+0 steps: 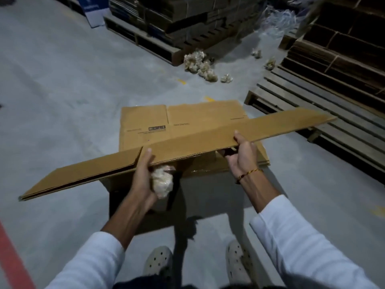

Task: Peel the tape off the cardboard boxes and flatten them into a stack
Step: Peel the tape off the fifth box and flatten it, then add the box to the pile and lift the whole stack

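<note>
Gripping the near edge of a flattened box (187, 147), the left hand (143, 176) has its thumb on top and its fingers curled beneath, a tape wad (162, 183) caught against its palm. The right hand (242, 155) pinches the same edge (thumb up). The box is held above a stack (158, 122) on the floor (62, 90); beyond the stack lie more wads (200, 63), beside pallets (323, 113).

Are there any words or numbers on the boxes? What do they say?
Flattened box on the floor: lines of small black print and a dark symbol panel, seen upside down and too blurred to read.
Blue and white box far back: white lettering, too blurred to read.
Flattened box in the hands: no print showing.
</note>
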Action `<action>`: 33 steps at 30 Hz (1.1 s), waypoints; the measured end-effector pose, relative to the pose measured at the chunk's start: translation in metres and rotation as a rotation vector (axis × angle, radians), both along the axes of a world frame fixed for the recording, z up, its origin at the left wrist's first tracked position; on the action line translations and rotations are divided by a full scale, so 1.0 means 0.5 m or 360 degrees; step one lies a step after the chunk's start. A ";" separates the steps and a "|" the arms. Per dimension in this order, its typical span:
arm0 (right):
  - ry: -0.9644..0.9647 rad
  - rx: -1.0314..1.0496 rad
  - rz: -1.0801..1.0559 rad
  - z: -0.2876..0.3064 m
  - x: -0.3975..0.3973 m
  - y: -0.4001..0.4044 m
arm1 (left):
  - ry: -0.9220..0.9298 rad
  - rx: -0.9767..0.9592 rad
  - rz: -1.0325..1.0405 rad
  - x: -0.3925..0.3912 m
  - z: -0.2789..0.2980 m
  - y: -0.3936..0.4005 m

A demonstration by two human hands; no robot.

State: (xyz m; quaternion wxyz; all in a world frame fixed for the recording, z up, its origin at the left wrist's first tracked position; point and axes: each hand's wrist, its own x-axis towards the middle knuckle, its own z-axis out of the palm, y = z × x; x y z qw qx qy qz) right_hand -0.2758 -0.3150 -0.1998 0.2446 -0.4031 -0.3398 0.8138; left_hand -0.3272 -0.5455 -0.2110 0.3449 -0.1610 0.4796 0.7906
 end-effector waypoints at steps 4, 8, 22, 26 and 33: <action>0.0243 0.0032 0.0090 -0.016 -0.092 0.083 | 0.0084 0.0075 0.0215 -0.078 -0.032 0.038; 0.0256 -0.0027 0.0157 -0.090 -0.151 0.168 | 0.0062 0.0005 -0.0019 -0.145 -0.087 0.105; -0.0812 -0.0148 0.0199 -0.687 -0.134 0.256 | -0.0536 -0.0595 -0.0068 -0.163 -0.625 0.093; -0.0864 -0.0140 0.0255 -0.731 -0.128 0.275 | -0.0543 -0.0678 -0.0060 -0.198 -0.655 0.101; -0.1332 0.0246 0.0677 -0.727 -0.135 0.301 | -0.0696 -0.0850 -0.0022 -0.215 -0.667 0.156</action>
